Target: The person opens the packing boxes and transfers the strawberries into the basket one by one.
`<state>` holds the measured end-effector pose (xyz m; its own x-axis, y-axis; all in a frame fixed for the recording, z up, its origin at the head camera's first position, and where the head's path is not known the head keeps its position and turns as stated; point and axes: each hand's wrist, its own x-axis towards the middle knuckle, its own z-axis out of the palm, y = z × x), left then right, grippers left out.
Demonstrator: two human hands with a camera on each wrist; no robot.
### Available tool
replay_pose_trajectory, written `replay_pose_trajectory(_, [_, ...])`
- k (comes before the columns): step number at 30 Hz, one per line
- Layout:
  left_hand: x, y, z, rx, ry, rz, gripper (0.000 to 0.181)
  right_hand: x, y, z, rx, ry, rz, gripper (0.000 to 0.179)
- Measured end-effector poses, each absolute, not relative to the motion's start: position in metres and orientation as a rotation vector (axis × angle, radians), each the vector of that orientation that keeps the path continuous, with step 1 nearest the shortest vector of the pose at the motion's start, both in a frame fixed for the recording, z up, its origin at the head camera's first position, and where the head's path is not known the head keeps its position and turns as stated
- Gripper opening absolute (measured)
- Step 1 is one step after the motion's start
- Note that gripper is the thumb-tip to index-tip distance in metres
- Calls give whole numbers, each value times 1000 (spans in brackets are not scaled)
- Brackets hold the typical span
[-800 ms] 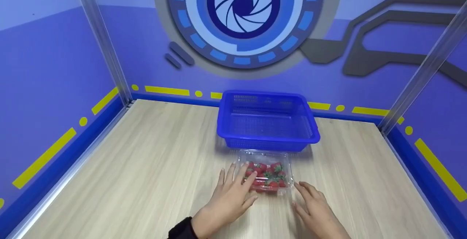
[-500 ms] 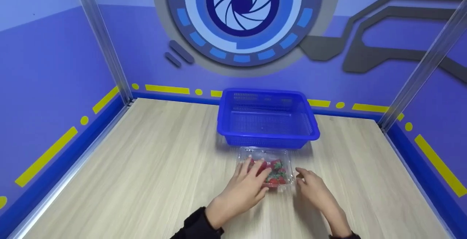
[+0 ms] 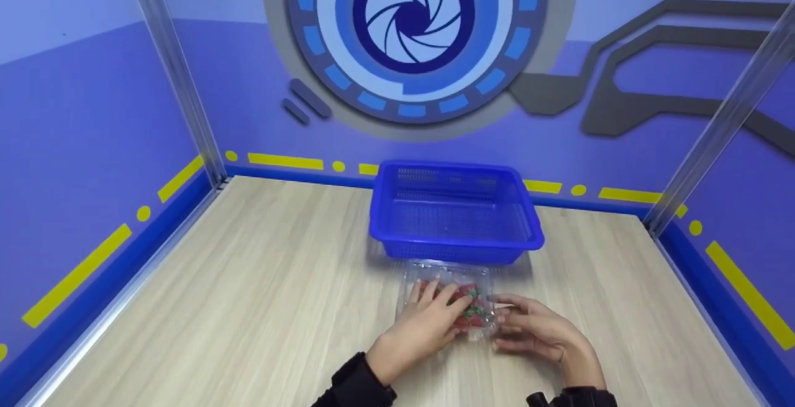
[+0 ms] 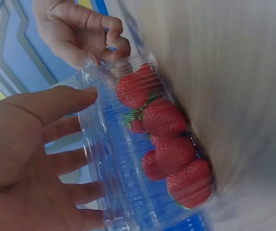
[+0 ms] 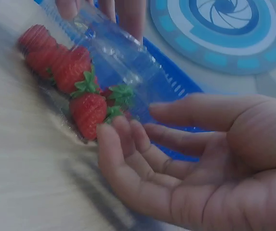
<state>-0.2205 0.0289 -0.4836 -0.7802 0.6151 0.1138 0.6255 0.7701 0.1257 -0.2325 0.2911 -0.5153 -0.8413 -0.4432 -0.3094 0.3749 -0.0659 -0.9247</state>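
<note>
A clear plastic clamshell box (image 3: 478, 273) with several red strawberries (image 3: 475, 321) in it sits on the table, lid down. My left hand (image 3: 419, 332) lies across the box top with fingers spread and nearly straight; in the left wrist view its thumb and fingers reach the box's edge (image 4: 99, 154). At the box's right side is my right hand (image 3: 546, 329), its fingers loosely curved. In the right wrist view, its fingertips (image 5: 106, 132) are right by the box's corner, and the thumb stands apart from them. Green leaves show on several strawberries (image 5: 87, 113).
Directly behind the box stands a blue plastic basket (image 3: 456, 245) with perforated walls. The wooden tabletop (image 3: 279, 270) is bounded by a blue patterned back wall (image 3: 223, 84) and side walls, with metal posts (image 3: 180, 77) at the far corners.
My left hand has slid right and farther over the box top. My right hand has come in against the box's right side, its fingers bending more. The box stays in place.
</note>
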Motion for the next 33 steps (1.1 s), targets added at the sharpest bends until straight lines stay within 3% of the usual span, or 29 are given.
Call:
replay_pose_trajectory(18, [-219, 26, -488, -990, -2740, -136, 50, -231, 284, -529, -182, 1393, -2146, 45])
replay_pose_trajectory(33, [-220, 22, -490, -1033, -2694, -77, 49, -229, 284, -541, -238, 1290, -2231, 59])
